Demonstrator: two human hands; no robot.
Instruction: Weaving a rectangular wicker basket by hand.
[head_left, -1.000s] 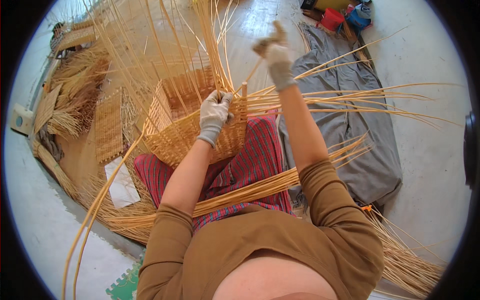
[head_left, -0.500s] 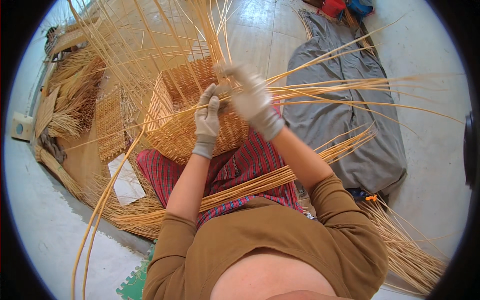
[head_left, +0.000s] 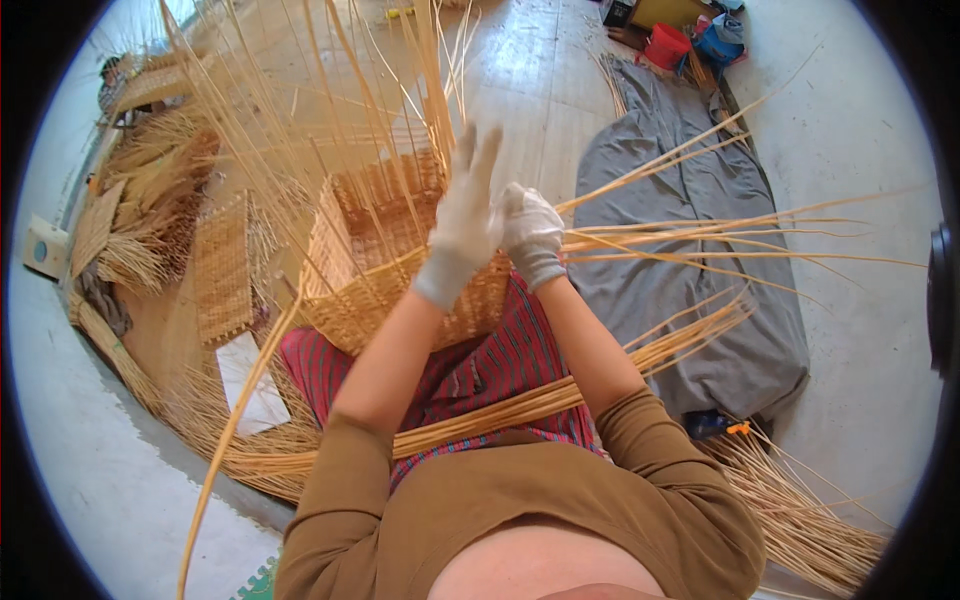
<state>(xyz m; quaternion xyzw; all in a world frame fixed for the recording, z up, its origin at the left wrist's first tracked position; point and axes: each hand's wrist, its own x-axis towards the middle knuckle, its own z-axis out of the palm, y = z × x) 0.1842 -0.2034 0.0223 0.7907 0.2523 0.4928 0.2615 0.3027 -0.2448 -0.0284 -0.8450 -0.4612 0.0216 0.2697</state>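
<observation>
Newly splayed, the white-gloved left hand (head_left: 463, 218) leaves any hold to the curled white-gloved right hand (head_left: 532, 232), contents hidden from me, at the right corner of the boxy tan wicker basket (head_left: 475, 305) on red-striped cloth (head_left: 495, 380).

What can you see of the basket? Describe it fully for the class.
The basket is box-like and open-topped, closely woven from tan, plant-like strands, with fairly straight walls and distinct corners. Long, unwoven rods rise around it, and others fan out to the right. It sits mouth up, apparently on the striped cloth, base hidden. The left hand and right hand, both gloved, are at its right side; contact is unclear.
</observation>
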